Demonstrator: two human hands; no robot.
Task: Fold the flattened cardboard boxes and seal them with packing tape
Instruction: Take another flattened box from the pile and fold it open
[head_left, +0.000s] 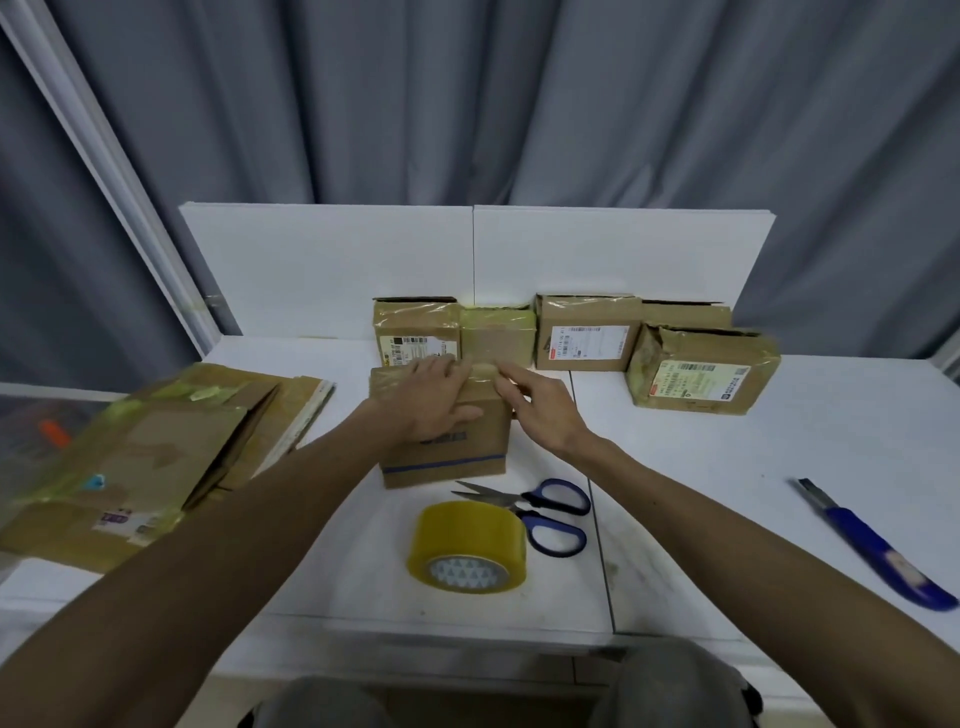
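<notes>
Reaching forward, 2 hands (fingers straight) touch the box.

One box stands at the middle of the bench. The left hand lies flat on its top and the right hand touches its upper right edge. Behind it, along the back of the bench, runs a row of boxes (the rightmost sits forward of the others). Upright panels stand behind the row, with a curtain behind those. Before the box lies the tape roll, with the scissors just beside it on the right. A stack of flattened cardboard lies far left and the knife far right.
</notes>
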